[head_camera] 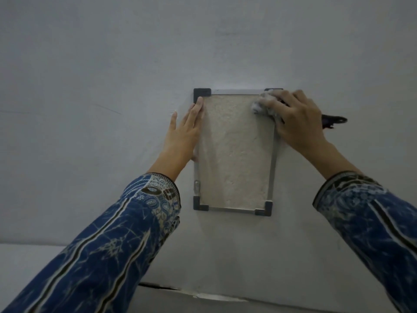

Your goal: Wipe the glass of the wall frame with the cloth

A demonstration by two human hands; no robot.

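Note:
A small upright wall frame (234, 210) with thin silver edges and dark grey corner caps hangs on the white wall. Its glass (237, 154) covers a rough cream sheet. My right hand (297, 120) presses a crumpled grey cloth (262, 105) against the glass at the top right corner, hiding that corner. My left hand (184, 132) lies flat, fingers together, along the frame's left edge, fingertips near the top left corner cap.
A dark object (334, 120) sticks out from behind my right hand, against the wall. The white wall (112, 86) surrounds the frame. A ledge or seam with a crack (158, 286) runs below. Blue patterned sleeves cover both forearms.

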